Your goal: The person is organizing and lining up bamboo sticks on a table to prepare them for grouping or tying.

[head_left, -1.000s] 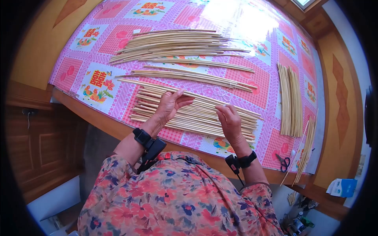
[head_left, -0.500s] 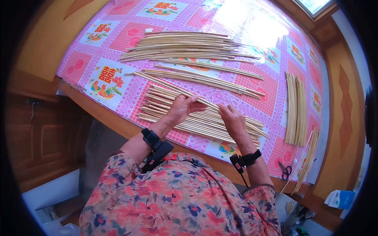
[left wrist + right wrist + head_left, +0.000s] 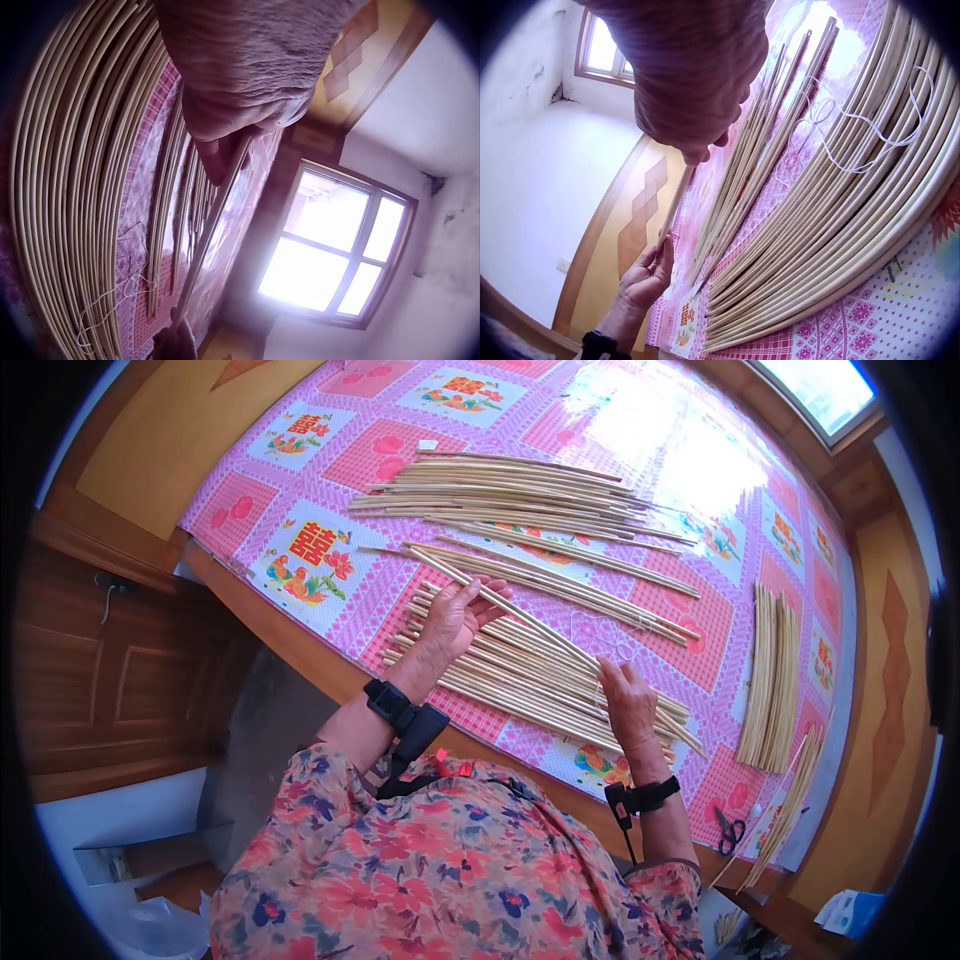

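Observation:
My left hand (image 3: 462, 622) pinches a slender pale stalk (image 3: 540, 626) between thumb and fingers. Further along the same stalk, my right hand (image 3: 628, 705) grips it with curled fingers. The stalk slants above a row of similar stalks (image 3: 500, 682) lying side by side on the table. In the right wrist view, white string (image 3: 870, 142) loops loosely over that row. The left wrist view shows the held stalk (image 3: 206, 236) running from the left hand's fingers down to the right hand (image 3: 176, 343). The right fingertips are partly hidden behind that hand in its own wrist view.
Beyond the row lie a narrow group of stalks (image 3: 560, 588) and a wider pile (image 3: 510, 490). Upright bundles (image 3: 768, 680) lie at the right on the patterned tablecloth (image 3: 310, 630). Scissors (image 3: 730, 830) rest near the front right edge, beside thin sticks (image 3: 785, 810).
The head view has shifted, so the table appears further right. My right hand has moved nearer and away from the left along the stalk, which now slants more steeply over the row.

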Tool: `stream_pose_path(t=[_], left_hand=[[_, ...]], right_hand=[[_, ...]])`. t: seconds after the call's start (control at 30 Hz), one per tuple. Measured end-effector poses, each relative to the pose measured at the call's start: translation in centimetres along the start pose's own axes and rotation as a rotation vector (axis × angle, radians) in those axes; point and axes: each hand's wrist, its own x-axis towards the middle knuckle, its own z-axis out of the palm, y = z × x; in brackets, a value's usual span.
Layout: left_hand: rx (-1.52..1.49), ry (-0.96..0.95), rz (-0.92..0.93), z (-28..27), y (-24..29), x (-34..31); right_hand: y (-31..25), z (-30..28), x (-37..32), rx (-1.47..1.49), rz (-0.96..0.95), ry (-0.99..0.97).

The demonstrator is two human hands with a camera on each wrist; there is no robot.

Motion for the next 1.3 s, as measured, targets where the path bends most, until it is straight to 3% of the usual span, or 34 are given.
stream_pose_path(t=[0.23,0.33,0.37,0.43,0.5,0.57,0.63,0.7,0.73,0.83,1.0,1.07,1.3], left_hand=[[0.057,0.007,-0.117,-0.7,0.4,0.1],[0.726,-0.016,-0.324,-0.5,1.1,-0.2],[0.730,-0.022,-0.331,-0.8,1.0,-0.2],[1.441,-0.285,-0.072,-0.9,0.4,-0.6],[1.514,-0.310,-0.016,-0.9,-1.2,-1.2],[1.828,-0.667,0.487,-1.5,-3.1,-1.3],[1.838,-0.781,0.507,-0.9,-5.0,-1.5],[1.886,-0.899,0.650,0.2,-6.5,-2.1],[1.908,-0.922,0.544,0.2,-7.3,-1.8],[1.909,-0.899,0.625,0.3,-8.4,-1.3],[2.009,-0.926,0.532,0.2,-9.7,-0.1],[2.052,-0.855,0.484,-0.3,-10.0,-0.2],[2.058,-0.841,0.475,-0.7,-10.8,0.1]], right_hand=[[0.4,-0.1,0.1,-0.006,-0.002,-0.012],[1.4,0.3,-0.1,-0.044,0.004,-0.025],[1.7,0.5,0.1,-0.058,-0.009,-0.031],[2.3,1.2,0.5,-0.064,0.013,-0.030],[3.3,2.0,0.8,-0.010,-0.022,0.005],[4.0,2.9,1.4,-0.003,-0.021,-0.005],[4.3,3.8,2.0,-0.009,-0.060,-0.015],[4.7,4.9,2.6,-0.003,-0.070,-0.010],[4.8,5.5,2.9,0.006,-0.088,-0.012],[5.0,6.9,3.3,0.016,-0.083,-0.044],[6.2,9.0,2.5,0.059,-0.099,-0.042],[6.1,8.9,2.1,0.100,-0.095,-0.045],[7.1,8.4,1.3,0.141,-0.061,-0.104]])
